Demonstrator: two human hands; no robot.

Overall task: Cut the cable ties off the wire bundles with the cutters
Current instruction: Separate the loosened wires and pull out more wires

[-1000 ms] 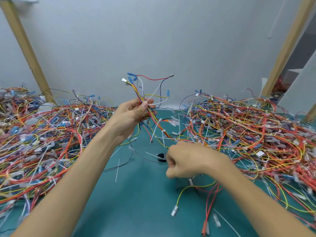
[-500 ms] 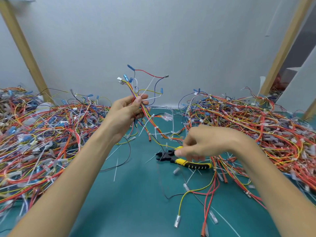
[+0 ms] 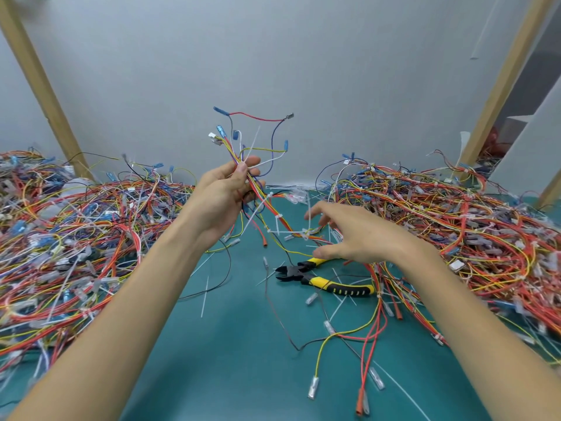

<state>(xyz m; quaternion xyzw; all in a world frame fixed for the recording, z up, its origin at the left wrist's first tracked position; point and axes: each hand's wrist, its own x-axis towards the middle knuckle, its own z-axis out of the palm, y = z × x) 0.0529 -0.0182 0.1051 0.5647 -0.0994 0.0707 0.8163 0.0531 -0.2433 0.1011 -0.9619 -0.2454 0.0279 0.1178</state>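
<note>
Still gripping the multicoloured wire bundle (image 3: 271,206), bound with white plastic cable ties (image 3: 277,216), in the left hand (image 3: 224,196), raised at centre. Now spreading the right hand (image 3: 361,238), holding nothing, just above the yellow-and-black-handled steel cutters (image 3: 303,273), no longer curling over them as half a second ago. Leaving the cutters lying on the teal mat (image 3: 236,344), nose pointing left, between the tangled wire heaps (image 3: 76,238).

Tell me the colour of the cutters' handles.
The cutters have yellow handles with black grip patches; the head view shows them best.
</note>
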